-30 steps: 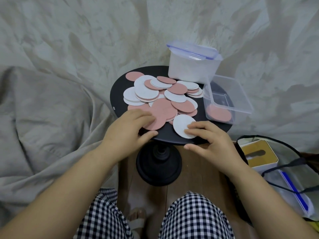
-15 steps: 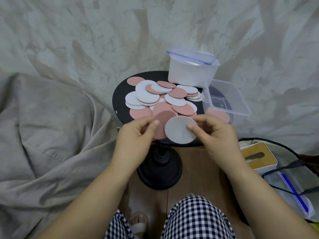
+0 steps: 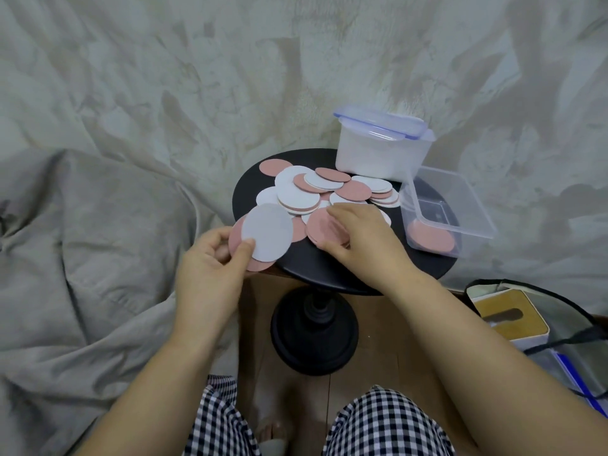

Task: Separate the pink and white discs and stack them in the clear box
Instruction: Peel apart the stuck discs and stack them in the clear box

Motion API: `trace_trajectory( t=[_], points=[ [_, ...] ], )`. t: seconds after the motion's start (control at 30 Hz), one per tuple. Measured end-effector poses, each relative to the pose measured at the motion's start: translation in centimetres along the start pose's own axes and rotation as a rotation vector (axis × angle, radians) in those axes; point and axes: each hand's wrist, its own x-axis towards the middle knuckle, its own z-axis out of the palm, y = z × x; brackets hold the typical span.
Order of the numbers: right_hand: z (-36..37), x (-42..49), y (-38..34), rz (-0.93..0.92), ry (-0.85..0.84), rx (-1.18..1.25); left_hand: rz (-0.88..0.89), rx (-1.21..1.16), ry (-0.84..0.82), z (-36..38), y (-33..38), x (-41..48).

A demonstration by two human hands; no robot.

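Pinching white disc (image 3: 267, 232) atop pink disc (image 3: 260, 265), left hand (image 3: 210, 268) sits centre-left of frame. Right hand (image 3: 358, 238) grips pink stack (image 3: 324, 230) on table (image 3: 329, 269); box (image 3: 473, 209) lies right of it, nearer this hand.

You've got a lidded white tub (image 3: 381, 153) at the back of the black desk (image 3: 312, 266), a grey blanket (image 3: 98, 225) to your left, and a wood-topped tissue box (image 3: 510, 315) lower right.
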Motion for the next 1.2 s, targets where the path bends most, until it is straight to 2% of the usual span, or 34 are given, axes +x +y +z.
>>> trace_trajectory(
  t=[0.1,0.27,0.37,0.5,0.63,0.73,0.83,0.97,1.07,1.2],
  points=[
    [0.2,0.3,-0.2,-0.051,-0.064,-0.115,-0.012,0.005,0.012,-0.4,-0.3,0.1],
    [0.2,-0.5,0.8,-0.047,-0.042,0.046,-0.028,0.01,-0.023,0.5,-0.3,-0.3],
    [0.3,-0.8,1.0,-0.053,-0.034,0.062,-0.037,-0.006,-0.04,1.1,-0.4,-0.4],
    [0.3,-1.3,0.6,-0.091,0.073,0.088,-0.031,-0.005,-0.048,1.1,-0.6,-0.5],
    [0.2,-1.8,0.6,-0.049,0.162,0.133,-0.022,0.003,-0.049,0.7,-0.6,-0.5],
    [0.1,-2.0,0.7,0.02,0.167,0.274,-0.022,-0.004,-0.043,0.6,-0.7,-0.5],
    [-0.3,-2.1,0.8,0.16,0.115,0.541,-0.005,0.001,-0.033,0.8,-0.6,-0.5],
    [-1.5,-2.4,0.4,0.145,0.215,0.689,0.012,-0.017,-0.026,1.7,0.0,-0.5],
    [-2.3,-2.7,0.2,0.182,0.237,0.834,0.011,-0.074,-0.089,2.8,0.8,-0.6],
    [-2.3,-3.3,0.3,0.196,0.319,0.896,-0.049,-0.283,-0.346,4.5,1.9,-1.1]
  ],
)
